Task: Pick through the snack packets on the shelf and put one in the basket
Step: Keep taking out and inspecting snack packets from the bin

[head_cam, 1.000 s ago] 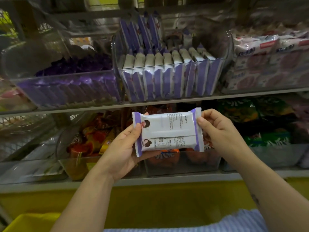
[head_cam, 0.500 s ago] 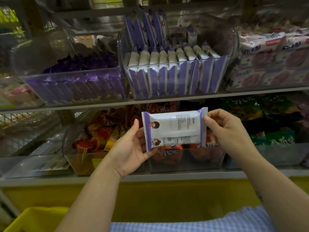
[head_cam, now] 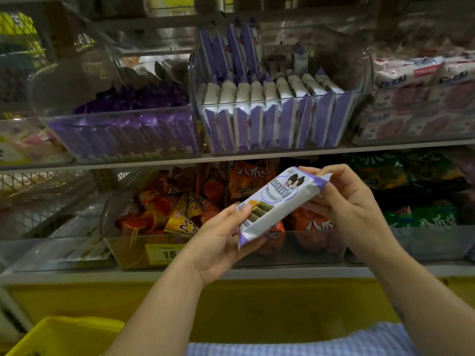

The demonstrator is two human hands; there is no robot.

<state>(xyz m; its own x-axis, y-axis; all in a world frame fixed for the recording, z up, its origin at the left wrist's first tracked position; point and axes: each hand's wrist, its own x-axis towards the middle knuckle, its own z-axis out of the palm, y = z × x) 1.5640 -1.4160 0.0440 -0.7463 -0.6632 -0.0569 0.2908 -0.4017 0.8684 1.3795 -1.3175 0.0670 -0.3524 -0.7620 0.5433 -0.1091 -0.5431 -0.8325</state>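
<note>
A white and purple snack packet [head_cam: 276, 201] is held tilted in front of the lower shelf, its printed front facing me. My left hand [head_cam: 218, 240] grips its lower left end, thumb on the front. My right hand [head_cam: 344, 201] pinches its upper right end. A clear bin [head_cam: 277, 150] on the upper shelf holds several matching packets standing in a row. A yellow basket [head_cam: 69, 335] shows at the bottom left corner.
A clear bin of purple packets [head_cam: 123, 134] stands left of the matching packets, pink and white packs [head_cam: 421, 104] to the right. Below are orange and red snack bags [head_cam: 174, 211] and green bags [head_cam: 411, 191]. A yellow shelf base [head_cam: 257, 312] runs under the lower shelf.
Both hands have turned the packet over and tilted it, so its printed front now faces me instead of the back. The view has shifted slightly down and right.
</note>
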